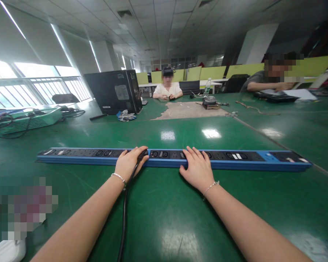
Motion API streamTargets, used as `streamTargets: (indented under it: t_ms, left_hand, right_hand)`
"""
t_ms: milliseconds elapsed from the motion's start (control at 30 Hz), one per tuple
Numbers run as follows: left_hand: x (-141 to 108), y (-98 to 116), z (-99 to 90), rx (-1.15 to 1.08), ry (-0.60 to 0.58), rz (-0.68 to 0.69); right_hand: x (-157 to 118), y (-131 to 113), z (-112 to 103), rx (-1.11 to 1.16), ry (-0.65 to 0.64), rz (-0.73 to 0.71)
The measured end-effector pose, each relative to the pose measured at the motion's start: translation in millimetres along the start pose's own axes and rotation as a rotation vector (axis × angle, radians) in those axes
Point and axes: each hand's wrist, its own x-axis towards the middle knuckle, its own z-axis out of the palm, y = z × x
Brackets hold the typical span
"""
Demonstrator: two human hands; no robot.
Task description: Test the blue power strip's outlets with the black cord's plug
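A long blue power strip [164, 163] with black socket panels lies across the green table [164, 207]. My left hand [128, 162] is closed around the plug [143, 154] of a black power cord [125, 218], at the sockets left of the strip's middle. How far the plug sits in a socket is hidden by the fingers. From the plug the cord runs down toward me along my left wrist. My right hand [197, 163] rests on the strip right of the middle, fingers spread over its top and thumb against the near side.
A black computer case [112, 92] stands at the back left, with gloves [126, 115] before it. Farther left is a green basket [32, 122] of cables. Across the table sit two people. A bottle [207, 87] and a round dark device [210, 102] stand at the far side.
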Motion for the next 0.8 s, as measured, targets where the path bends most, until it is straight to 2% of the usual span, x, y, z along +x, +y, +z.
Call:
streamTargets:
  t_ms: [200, 300, 367, 467, 533, 600, 733, 800]
  left_hand:
    - [1.0, -2.2, 13.1, -0.08, 0.061, -0.012]
    - [1.5, -1.6, 13.6, -0.153, 0.113, -0.028]
    - [2.5, -2.5, 7.2, -0.245, 0.205, -0.079]
    - [4.3, -4.6, -7.1, -0.375, 0.367, -0.229]
    - [4.9, -2.6, -13.0, -0.397, 0.332, -0.252]
    - [5.2, 5.3, -13.5, -0.411, 0.221, -0.209]
    - [9.3, 38.7, -5.2, -0.404, -0.001, -0.053]
    - [14.0, 58.3, -0.7, -0.353, -0.071, 0.011]
  right_hand:
    - [0.7, 1.0, 0.9, 0.015, 0.01, 0.001]
    - [0.6, 0.0, 0.1, 0.015, 0.008, 0.004]
    - [0.4, -0.5, -0.1, 0.017, 0.01, 0.006]
    - [0.4, -0.8, 0.3, 0.026, 0.018, 0.006]
    - [0.5, -0.7, 1.0, 0.032, 0.023, 0.005]
    - [0.7, -0.2, 1.9, 0.04, 0.03, 0.009]
    - [0.9, 1.3, 3.5, 0.064, 0.038, 0.011]
    - [0.7, 2.0, 3.9, 0.078, 0.039, 0.004]
